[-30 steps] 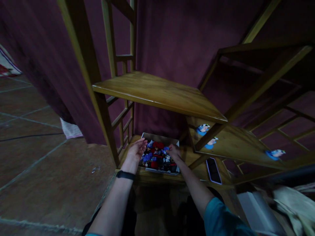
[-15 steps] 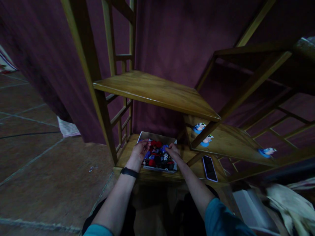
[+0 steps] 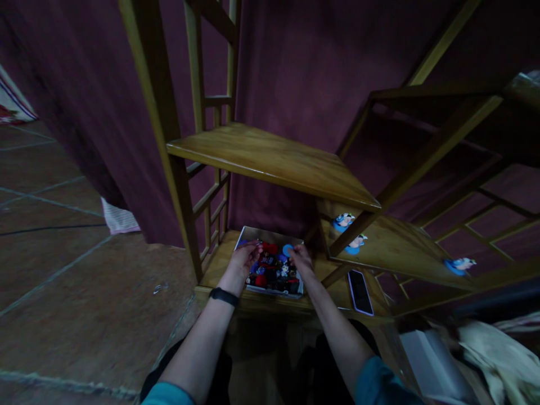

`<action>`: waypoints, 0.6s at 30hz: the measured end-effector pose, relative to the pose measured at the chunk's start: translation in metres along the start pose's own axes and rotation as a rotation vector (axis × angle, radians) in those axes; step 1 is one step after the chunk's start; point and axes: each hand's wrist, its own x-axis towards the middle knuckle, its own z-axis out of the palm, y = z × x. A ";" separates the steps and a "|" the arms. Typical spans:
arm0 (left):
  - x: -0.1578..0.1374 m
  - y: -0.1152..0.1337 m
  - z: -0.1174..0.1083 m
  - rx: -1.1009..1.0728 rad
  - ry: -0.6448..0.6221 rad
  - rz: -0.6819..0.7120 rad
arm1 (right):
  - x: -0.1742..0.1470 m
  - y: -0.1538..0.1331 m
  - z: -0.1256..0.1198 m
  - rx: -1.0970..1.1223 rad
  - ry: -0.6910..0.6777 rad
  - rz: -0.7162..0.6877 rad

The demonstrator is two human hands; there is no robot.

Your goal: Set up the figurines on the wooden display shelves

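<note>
A shallow cardboard box full of small red, purple, black and white figurines sits on the low wooden shelf. Between the thumb and fingers of my right hand is a bright blue disc, held above the right side of the box. It resembles the round blue bases of the figurines on the shelf to the right; whether a figure is attached cannot be made out. My left hand hovers over the box's left side with its fingers loosely bent and apart, and nothing is visible in it.
On the shelf to the right stand a figurine, a second figurine and a third figurine, all on blue bases. A phone lies right of the box. Just above my hands juts a wooden shelf board; an upright post rises at left.
My right hand has come up slightly from the figurines, and the blue disc now shows in its fingers. The left hand has shifted slightly right and stays over the box.
</note>
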 end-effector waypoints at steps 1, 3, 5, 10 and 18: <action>-0.001 -0.002 0.001 0.014 -0.015 -0.010 | -0.007 -0.001 0.002 0.065 -0.019 0.032; -0.004 -0.007 0.003 0.054 -0.044 -0.030 | -0.021 -0.004 0.006 0.183 -0.111 0.061; -0.009 -0.011 0.006 0.123 -0.066 -0.024 | -0.036 -0.009 0.010 0.285 -0.213 0.059; -0.021 -0.018 0.009 0.219 -0.157 0.059 | -0.054 -0.022 0.012 0.370 -0.259 0.063; -0.018 -0.021 0.006 0.098 -0.196 -0.052 | -0.049 -0.024 0.015 0.116 -0.190 -0.260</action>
